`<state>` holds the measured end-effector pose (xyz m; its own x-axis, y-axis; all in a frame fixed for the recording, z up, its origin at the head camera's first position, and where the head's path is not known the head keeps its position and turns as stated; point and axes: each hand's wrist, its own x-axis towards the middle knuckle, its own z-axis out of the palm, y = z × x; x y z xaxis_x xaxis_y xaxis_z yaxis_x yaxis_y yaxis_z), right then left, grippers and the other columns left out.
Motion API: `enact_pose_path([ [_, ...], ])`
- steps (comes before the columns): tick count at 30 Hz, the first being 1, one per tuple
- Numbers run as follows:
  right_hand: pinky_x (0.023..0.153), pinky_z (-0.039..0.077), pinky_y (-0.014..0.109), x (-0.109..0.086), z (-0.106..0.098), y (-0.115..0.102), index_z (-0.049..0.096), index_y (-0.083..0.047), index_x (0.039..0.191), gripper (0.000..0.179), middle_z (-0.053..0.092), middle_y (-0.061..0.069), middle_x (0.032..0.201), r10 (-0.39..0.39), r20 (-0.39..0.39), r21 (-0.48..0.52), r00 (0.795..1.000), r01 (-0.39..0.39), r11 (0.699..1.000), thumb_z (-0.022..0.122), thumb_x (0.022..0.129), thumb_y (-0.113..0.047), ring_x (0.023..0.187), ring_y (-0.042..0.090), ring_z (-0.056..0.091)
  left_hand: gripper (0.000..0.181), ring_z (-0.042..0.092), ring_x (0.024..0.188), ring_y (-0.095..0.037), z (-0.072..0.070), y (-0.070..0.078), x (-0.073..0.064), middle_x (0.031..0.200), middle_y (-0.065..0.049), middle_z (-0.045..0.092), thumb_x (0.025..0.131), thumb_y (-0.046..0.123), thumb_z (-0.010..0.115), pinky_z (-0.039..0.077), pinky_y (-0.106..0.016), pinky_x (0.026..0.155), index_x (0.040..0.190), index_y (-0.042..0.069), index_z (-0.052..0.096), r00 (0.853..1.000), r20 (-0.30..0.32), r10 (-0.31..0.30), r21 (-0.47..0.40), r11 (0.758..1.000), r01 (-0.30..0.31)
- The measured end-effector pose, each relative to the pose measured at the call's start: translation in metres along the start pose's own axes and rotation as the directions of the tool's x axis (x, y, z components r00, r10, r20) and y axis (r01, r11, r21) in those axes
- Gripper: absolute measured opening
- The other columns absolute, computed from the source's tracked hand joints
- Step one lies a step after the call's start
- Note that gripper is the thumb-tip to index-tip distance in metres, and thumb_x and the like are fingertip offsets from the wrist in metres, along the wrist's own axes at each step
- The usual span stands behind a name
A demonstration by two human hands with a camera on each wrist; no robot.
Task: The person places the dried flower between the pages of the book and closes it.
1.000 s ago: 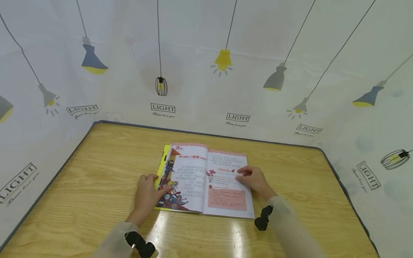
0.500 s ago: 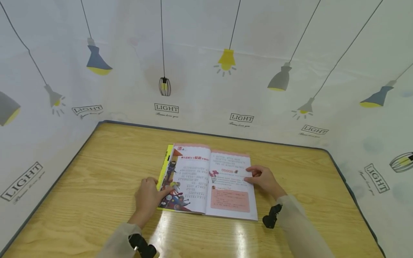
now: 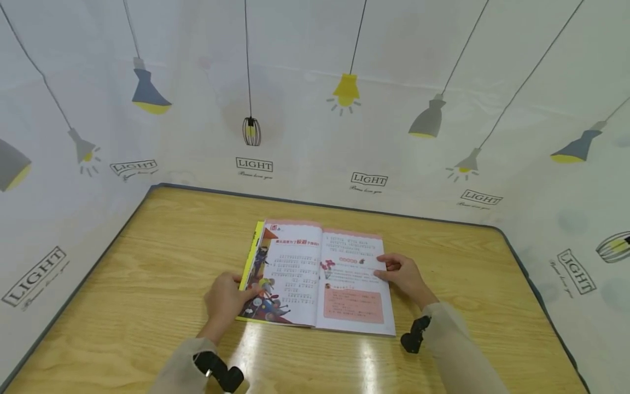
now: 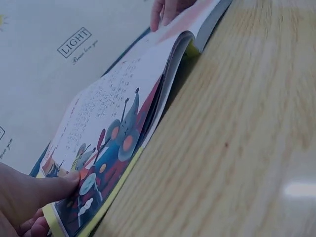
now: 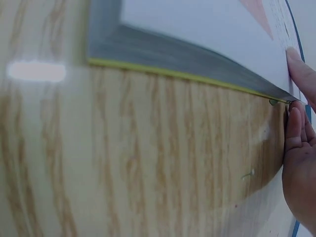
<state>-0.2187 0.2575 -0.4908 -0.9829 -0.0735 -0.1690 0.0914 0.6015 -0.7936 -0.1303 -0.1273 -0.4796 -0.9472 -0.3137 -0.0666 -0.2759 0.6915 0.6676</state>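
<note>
An open book (image 3: 295, 273) with a yellow cover lies on the wooden table, its left page bearing a cartoon of mice on a vehicle and its right page a pink text box. At the left edge my left hand (image 3: 225, 301) pinches pages and cover, the thumb (image 4: 64, 185) pressing the illustrated page and the other fingers tucked under, partly hidden. My right hand (image 3: 406, 279) holds the right edge. Its thumb (image 5: 302, 74) lies on the page, while the other fingers (image 5: 295, 126) sit at the edge below. The thick page block (image 5: 173, 54) shows in the right wrist view.
The wooden table (image 3: 162, 262) has a dark edge strip (image 3: 315, 204) along its back and sides. Behind it hangs a white curtain (image 3: 295, 65) printed with lamps. Black wrist cameras (image 3: 415, 334) sit on both sleeves.
My right hand has slid slightly outward on the right page toward its edge. My left hand keeps its place at the left edge. The head view has shifted a little.
</note>
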Motion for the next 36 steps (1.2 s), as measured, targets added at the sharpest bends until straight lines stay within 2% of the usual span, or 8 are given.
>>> enact_pose_path([
  [4, 0.075, 0.040, 0.031, 0.000, 0.001, -0.002, 0.063, -0.003, 0.113, 0.041, 0.054, 0.011, 0.101, 0.009, -0.012, 0.007, 1.000, -0.009, 1.000, 0.075, 0.077, -0.019, 0.088, 0.023, 0.048, 0.044, 0.054, 0.065, -0.020, -0.002, 0.000, -0.001, 0.078, -0.009, 0.062, 0.067, 0.030, 0.081, 0.037, -0.032, 0.056, 0.091, -0.003, 0.063, 0.999, 0.005, -0.031, -0.091, 0.995, 0.032],
  [6, 0.076, 0.040, 0.031, 0.000, 0.001, -0.001, 0.063, -0.003, 0.113, 0.041, 0.054, 0.011, 0.101, 0.011, -0.017, 0.009, 1.000, -0.011, 1.000, 0.075, 0.077, -0.019, 0.088, 0.023, 0.048, 0.044, 0.057, 0.065, -0.020, -0.004, 0.001, -0.001, 0.079, -0.013, 0.064, 0.068, 0.026, 0.081, 0.042, -0.030, 0.056, 0.092, -0.005, 0.061, 0.999, 0.002, -0.039, -0.166, 0.985, 0.039],
  [11, 0.076, 0.041, 0.032, 0.001, 0.003, 0.001, 0.063, -0.003, 0.113, 0.042, 0.055, 0.011, 0.102, 0.001, -0.030, 0.011, 1.000, 0.000, 1.000, 0.076, 0.076, -0.020, 0.088, 0.022, 0.049, 0.044, 0.062, 0.064, -0.021, -0.013, 0.010, -0.001, 0.079, -0.020, 0.066, 0.068, 0.019, 0.081, 0.046, -0.028, 0.052, 0.094, -0.008, 0.058, 0.999, -0.041, -0.005, -0.280, 0.960, -0.007],
  [15, 0.076, 0.041, 0.032, 0.000, 0.004, 0.001, 0.063, -0.003, 0.113, 0.041, 0.055, 0.011, 0.102, 0.001, -0.046, 0.011, 0.999, 0.000, 1.000, 0.075, 0.077, -0.019, 0.088, 0.022, 0.049, 0.039, 0.062, 0.064, -0.019, -0.024, 0.026, -0.002, 0.077, -0.018, 0.067, 0.067, 0.013, 0.081, 0.045, -0.025, 0.052, 0.093, -0.006, 0.060, 0.996, -0.082, 0.046, -0.307, 0.949, -0.069],
  [21, 0.077, 0.041, 0.032, -0.002, 0.005, -0.002, 0.063, -0.004, 0.114, 0.040, 0.055, 0.012, 0.103, 0.015, -0.046, 0.014, 0.999, -0.015, 1.000, 0.074, 0.078, -0.016, 0.089, 0.023, 0.049, 0.036, 0.061, 0.072, -0.022, -0.032, 0.049, -0.009, 0.080, -0.015, 0.066, 0.069, 0.010, 0.079, 0.046, -0.024, 0.055, 0.097, -0.003, 0.060, 0.990, -0.097, 0.100, -0.357, 0.925, -0.129],
  [25, 0.078, 0.041, 0.033, -0.003, 0.005, -0.004, 0.063, -0.004, 0.115, 0.040, 0.055, 0.011, 0.106, 0.029, -0.034, 0.013, 0.999, -0.028, 1.000, 0.074, 0.078, -0.016, 0.091, 0.024, 0.049, 0.033, 0.059, 0.074, -0.023, -0.032, 0.068, -0.014, 0.081, -0.014, 0.063, 0.070, 0.007, 0.077, 0.046, -0.024, 0.058, 0.098, -0.002, 0.061, 0.987, -0.108, 0.120, -0.420, 0.894, -0.155],
  [31, 0.074, 0.041, 0.031, -0.002, 0.000, -0.006, 0.063, -0.003, 0.112, 0.037, 0.055, 0.011, 0.101, 0.027, -0.014, -0.006, 1.000, -0.027, 1.000, 0.073, 0.079, -0.015, 0.088, 0.023, 0.048, 0.028, 0.056, 0.070, -0.018, -0.030, 0.099, -0.019, 0.079, -0.010, 0.062, 0.070, 0.002, 0.072, 0.046, -0.023, 0.058, 0.096, -0.001, 0.062, 0.983, -0.056, 0.174, -0.489, 0.854, -0.179],
  [36, 0.070, 0.039, 0.029, -0.001, -0.004, -0.012, 0.064, -0.003, 0.110, 0.034, 0.052, 0.010, 0.096, 0.048, 0.011, -0.022, 0.999, -0.047, 0.999, 0.072, 0.080, -0.016, 0.084, 0.022, 0.046, 0.026, 0.055, 0.067, -0.017, -0.026, 0.117, -0.022, 0.078, -0.010, 0.062, 0.070, -0.001, 0.069, 0.047, -0.026, 0.059, 0.094, -0.002, 0.062, 0.976, -0.027, 0.217, -0.508, 0.838, -0.201],
])
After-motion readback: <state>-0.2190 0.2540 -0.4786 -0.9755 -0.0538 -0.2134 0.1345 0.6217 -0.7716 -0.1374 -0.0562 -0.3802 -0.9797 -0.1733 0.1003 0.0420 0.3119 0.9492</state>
